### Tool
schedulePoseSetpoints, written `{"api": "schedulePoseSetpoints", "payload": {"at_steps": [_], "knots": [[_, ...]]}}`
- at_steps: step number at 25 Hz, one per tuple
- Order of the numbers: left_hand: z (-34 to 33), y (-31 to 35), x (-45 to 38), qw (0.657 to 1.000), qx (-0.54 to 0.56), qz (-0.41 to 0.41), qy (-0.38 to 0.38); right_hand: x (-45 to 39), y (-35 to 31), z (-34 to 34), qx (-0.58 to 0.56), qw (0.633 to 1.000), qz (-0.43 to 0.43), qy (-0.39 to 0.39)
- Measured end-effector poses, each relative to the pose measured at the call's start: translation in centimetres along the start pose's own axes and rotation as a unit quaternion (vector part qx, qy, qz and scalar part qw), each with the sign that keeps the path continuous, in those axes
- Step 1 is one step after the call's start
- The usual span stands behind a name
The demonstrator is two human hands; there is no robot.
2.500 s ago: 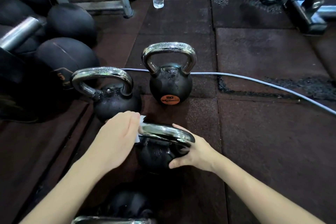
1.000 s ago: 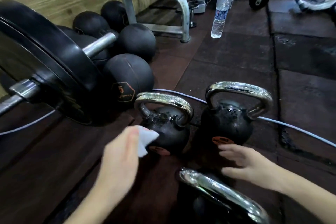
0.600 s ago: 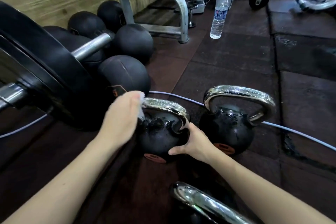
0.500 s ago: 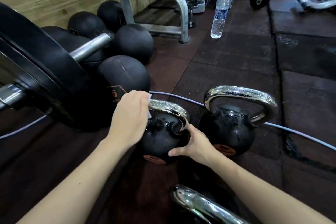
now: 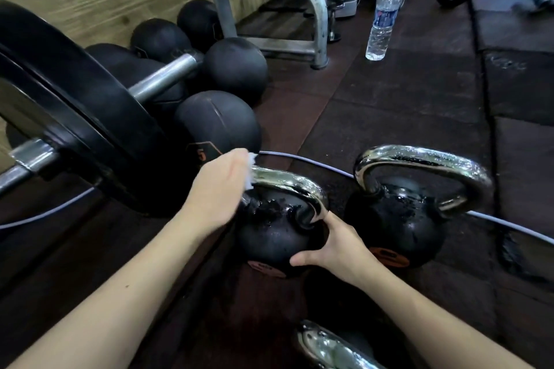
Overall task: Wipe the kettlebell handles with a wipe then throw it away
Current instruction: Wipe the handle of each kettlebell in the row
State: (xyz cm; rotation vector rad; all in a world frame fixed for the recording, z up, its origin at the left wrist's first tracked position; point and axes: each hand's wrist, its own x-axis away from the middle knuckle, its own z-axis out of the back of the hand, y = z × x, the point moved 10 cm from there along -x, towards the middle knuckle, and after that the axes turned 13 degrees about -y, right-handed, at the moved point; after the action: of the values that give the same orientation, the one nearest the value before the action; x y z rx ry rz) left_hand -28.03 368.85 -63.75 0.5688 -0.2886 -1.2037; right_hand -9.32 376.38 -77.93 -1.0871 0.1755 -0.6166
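A water bottle [image 5: 382, 19] stands at one o'clock. Medicine balls [image 5: 218, 126] and a barbell plate [image 5: 81, 117] sit at ten o'clock.

Orange "5" on the nearest black medicine ball [image 5: 215, 126]; other labels unreadable.
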Motion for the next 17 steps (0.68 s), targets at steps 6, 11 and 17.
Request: {"api": "schedulePoseSetpoints", "payload": {"at_steps": [6,11,17], "knots": [[-6.5,-9.3,2.1,0.802,0.541,0.246,0.058,-0.2,0.4,-0.2,-0.006,1.0,-0.003,0.0],[-0.1,-4.4,0.9,0.984,0.08,0.127,0.093,-0.2,0.7,-0.2,0.015,1.0,-0.006,0.003],[-9.8,12.8,1.1,0.908,-0.381,-0.169,-0.044,-0.6,0.0,-1.2,0.043,0.999,0.007,-0.017]]}}
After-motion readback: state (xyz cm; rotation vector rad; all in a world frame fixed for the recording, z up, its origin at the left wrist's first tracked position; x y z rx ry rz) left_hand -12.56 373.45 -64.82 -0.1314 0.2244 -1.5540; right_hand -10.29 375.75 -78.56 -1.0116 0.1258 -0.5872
